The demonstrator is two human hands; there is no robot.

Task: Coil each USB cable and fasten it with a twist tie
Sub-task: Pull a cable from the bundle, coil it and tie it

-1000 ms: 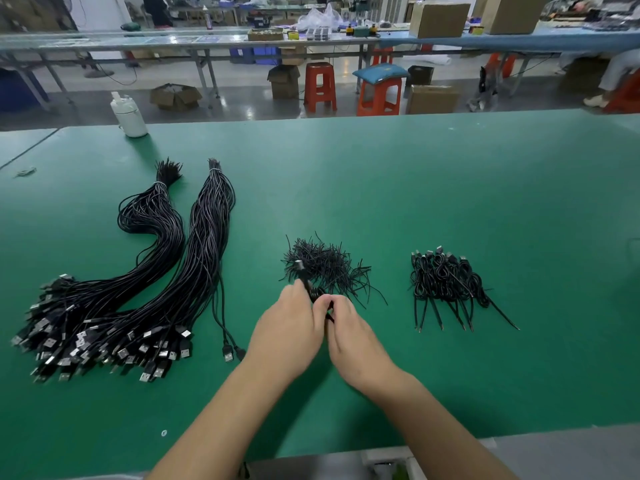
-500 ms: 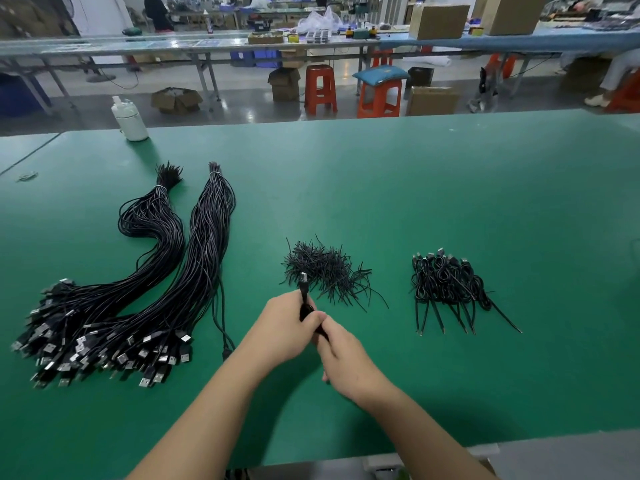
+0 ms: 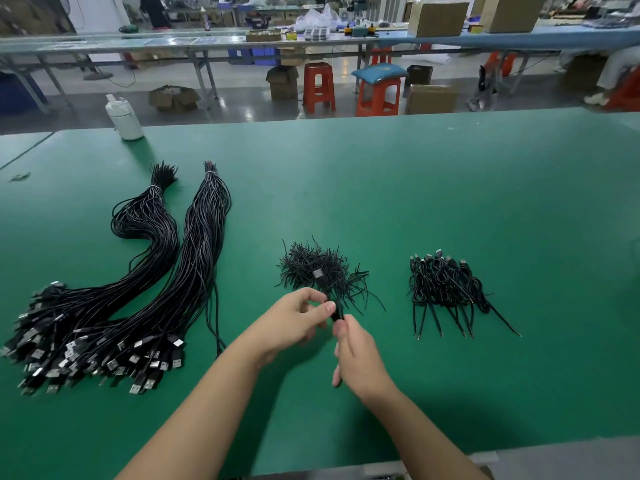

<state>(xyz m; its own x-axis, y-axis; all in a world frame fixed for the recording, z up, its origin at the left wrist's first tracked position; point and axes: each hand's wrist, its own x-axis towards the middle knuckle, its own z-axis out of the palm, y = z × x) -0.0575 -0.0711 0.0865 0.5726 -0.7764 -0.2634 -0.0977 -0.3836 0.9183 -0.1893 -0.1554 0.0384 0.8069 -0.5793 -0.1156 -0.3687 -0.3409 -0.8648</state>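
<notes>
Coiled cable point(image 3: 331, 303): long axis near-far, plug end far, over tie pile point(image 3: 313, 268).
Left hand point(image 3: 294, 323): pinches coil.
Right hand point(image 3: 358, 355): grips coil's near end.

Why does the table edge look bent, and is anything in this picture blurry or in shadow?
Head view: the wide-angle lens bows the green table, so its far edge curves. The USB plugs of the cable bundles at far left smear with blur, while the twist tie pile is sharp. Soft overhead light throws dim shadows under the left hand and right hand. The floor behind shows glare.
</notes>
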